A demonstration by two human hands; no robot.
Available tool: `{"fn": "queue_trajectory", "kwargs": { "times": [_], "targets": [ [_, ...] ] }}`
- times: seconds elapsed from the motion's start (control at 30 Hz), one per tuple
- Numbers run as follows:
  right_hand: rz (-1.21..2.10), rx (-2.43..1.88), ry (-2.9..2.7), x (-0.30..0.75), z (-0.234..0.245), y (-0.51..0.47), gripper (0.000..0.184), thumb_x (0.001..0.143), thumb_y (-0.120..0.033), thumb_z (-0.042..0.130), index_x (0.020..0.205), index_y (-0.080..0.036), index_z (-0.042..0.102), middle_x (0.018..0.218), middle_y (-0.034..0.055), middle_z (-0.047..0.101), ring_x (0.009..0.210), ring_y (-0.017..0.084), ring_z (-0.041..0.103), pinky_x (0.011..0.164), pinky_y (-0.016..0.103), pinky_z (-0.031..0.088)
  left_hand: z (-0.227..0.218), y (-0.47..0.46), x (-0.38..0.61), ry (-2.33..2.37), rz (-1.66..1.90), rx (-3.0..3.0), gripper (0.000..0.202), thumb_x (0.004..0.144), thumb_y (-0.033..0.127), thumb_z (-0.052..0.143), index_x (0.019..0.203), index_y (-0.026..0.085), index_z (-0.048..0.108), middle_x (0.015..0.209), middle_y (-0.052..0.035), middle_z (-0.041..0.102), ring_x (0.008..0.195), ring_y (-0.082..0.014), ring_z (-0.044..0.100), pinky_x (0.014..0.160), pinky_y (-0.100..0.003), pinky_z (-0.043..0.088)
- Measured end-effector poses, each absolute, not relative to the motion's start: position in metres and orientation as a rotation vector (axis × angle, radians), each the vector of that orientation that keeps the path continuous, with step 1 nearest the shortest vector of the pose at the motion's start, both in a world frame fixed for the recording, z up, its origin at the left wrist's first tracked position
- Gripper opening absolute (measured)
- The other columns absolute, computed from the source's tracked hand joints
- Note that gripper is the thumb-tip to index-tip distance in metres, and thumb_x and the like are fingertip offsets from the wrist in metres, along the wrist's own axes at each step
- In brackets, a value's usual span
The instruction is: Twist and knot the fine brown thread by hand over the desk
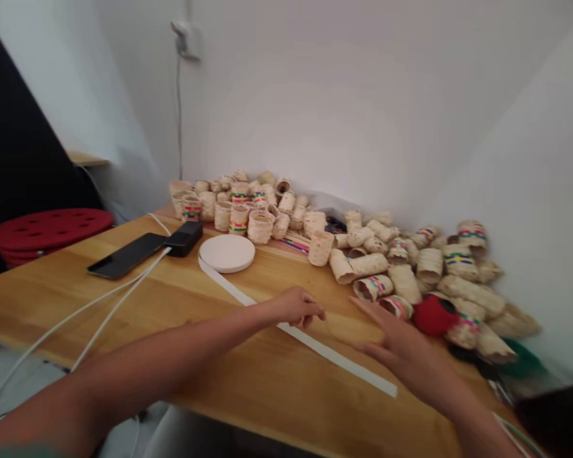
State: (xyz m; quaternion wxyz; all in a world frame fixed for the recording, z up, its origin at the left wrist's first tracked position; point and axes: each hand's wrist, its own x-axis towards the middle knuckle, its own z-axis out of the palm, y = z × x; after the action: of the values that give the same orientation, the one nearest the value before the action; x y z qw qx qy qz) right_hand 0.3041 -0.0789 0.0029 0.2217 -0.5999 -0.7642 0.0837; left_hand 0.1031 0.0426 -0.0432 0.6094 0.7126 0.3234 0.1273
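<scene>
Left hand (297, 307) sits on the white tape strip (310, 337), fingers curled down onto it, pinching or pressing; contact point is hidden under the fingers, so I cannot tell whether it is a true grasp. Right hand (401, 346) is flat, fingers spread, holding nothing, hovering over or resting on the table (124, 305) just past the strip; motion blur hides any contact.

Strip geometry: long axis runs from 10 o'clock to 4 o'clock across the table. The far end comes off the flat white tape roll (226, 253) at 10 o'clock of the left hand. The free end lies at 4 o'clock, below the right hand's wrist. The left hand is on the strip at mid-length; the right hand is at 3 o'clock from it, on the far side of the strip, close but apparently not touching. The left hand is nearer to the roll end, the right nearer to the free end.

Around:
- pile of small woven cups (410, 267) at 1–2 o'clock of the right hand, some with coloured bands
- red pompom-like ball (432, 316) just beside the right fingertips
- phone (127, 256) and black charger block (185, 238) at 10 o'clock, white cables (100, 305) trailing off the near edge
- red stool (48, 230) far left
</scene>
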Motion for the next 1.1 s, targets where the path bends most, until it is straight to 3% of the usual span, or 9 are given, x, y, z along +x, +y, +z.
{"fn": "queue_trajectory", "kwargs": {
  "times": [0.07,0.13,0.23,0.33,0.53,0.7,0.83,0.97,1.1],
  "targets": [
    [0.567,-1.558,-2.062,0.287,-0.006,-0.058,0.066,0.081,-0.025,0.067,0.140,-0.028,0.038,0.140,0.0084,0.047,0.125,0.025,0.048,0.103,0.044,0.040,-0.042,0.043,0.099,0.724,0.285,1.649,0.029,0.082,0.035,0.050,0.082,0.012,0.068,0.046,0.0050,0.049,0.034,-0.0052,0.031,0.040,-0.021,0.022],
    [0.873,-1.408,-1.949,0.273,-0.016,-0.032,0.067,0.080,-0.024,0.066,0.140,-0.027,0.038,0.136,0.0090,0.051,0.116,0.022,0.056,0.096,0.041,0.046,-0.042,0.046,0.094,0.708,0.279,1.651,0.031,0.082,0.039,0.050,0.077,0.013,0.066,0.047,0.0038,0.051,0.035,-0.0056,0.033,0.040,-0.021,0.022],
    [1.123,-1.286,-1.864,0.262,-0.028,-0.002,0.060,0.079,-0.022,0.063,0.136,-0.023,0.044,0.113,0.0072,0.067,0.096,0.019,0.066,0.085,0.035,0.051,-0.042,0.054,0.085,0.699,0.264,1.649,0.038,0.079,0.048,0.053,0.066,0.014,0.061,0.050,0.0014,0.053,0.037,-0.0065,0.035,0.039,-0.021,0.023],
    [0.995,-1.333,-1.919,0.258,-0.037,0.013,0.045,0.078,-0.020,0.064,0.122,-0.023,0.059,0.091,0.0017,0.072,0.083,0.017,0.066,0.077,0.030,0.050,-0.043,0.063,0.076,0.703,0.253,1.650,0.044,0.077,0.054,0.054,0.060,0.014,0.058,0.050,0.0002,0.054,0.038,-0.0067,0.037,0.040,-0.021,0.024],
    [0.785,-1.441,-1.890,0.249,-0.051,0.012,0.017,0.082,-0.024,0.059,0.093,-0.018,0.071,0.070,-0.0002,0.068,0.060,0.013,0.057,0.058,0.023,0.043,-0.057,0.075,0.072,0.704,0.250,1.676,0.053,0.072,0.065,0.052,0.060,0.014,0.058,0.049,0.0001,0.052,0.038,-0.0071,0.038,0.040,-0.021,0.024],
    [0.622,-1.523,-1.879,0.254,-0.057,0.006,0.015,0.083,-0.025,0.058,0.078,-0.019,0.070,0.071,0.0004,0.067,0.065,0.014,0.057,0.061,0.024,0.040,-0.079,0.078,0.072,0.824,0.434,1.688,0.044,0.071,0.057,0.055,0.074,0.014,0.060,0.054,0.0029,0.052,0.041,-0.0067,0.036,0.042,-0.021,0.025],
    [0.533,-1.578,-1.892,0.263,-0.059,0.007,0.016,0.083,-0.025,0.056,0.073,-0.018,0.067,0.064,0.0000,0.064,0.060,0.014,0.055,0.056,0.024,0.039,-0.083,0.081,0.065,0.949,0.553,1.689,0.038,0.072,0.052,0.056,0.070,0.014,0.059,0.054,0.0032,0.049,0.044,-0.0072,0.036,0.044,-0.020,0.023],
    [0.486,-1.582,-1.920,0.265,-0.061,0.007,0.015,0.084,-0.026,0.057,0.087,-0.020,0.070,0.079,0.0031,0.069,0.072,0.017,0.060,0.066,0.028,0.045,-0.081,0.080,0.064,0.975,0.592,1.710,0.032,0.071,0.046,0.057,0.069,0.014,0.060,0.053,0.0032,0.048,0.048,-0.0085,0.036,0.046,-0.020,0.024],
    [0.542,-1.526,-1.882,0.256,-0.061,0.005,0.046,0.081,-0.028,0.062,0.126,-0.025,0.056,0.122,0.0092,0.062,0.105,0.023,0.059,0.071,0.031,0.050,-0.078,0.073,0.067,0.941,0.583,1.751,0.027,0.071,0.040,0.055,0.068,0.014,0.062,0.055,0.0030,0.047,0.051,-0.0093,0.036,0.049,-0.021,0.024]
  ]
}}
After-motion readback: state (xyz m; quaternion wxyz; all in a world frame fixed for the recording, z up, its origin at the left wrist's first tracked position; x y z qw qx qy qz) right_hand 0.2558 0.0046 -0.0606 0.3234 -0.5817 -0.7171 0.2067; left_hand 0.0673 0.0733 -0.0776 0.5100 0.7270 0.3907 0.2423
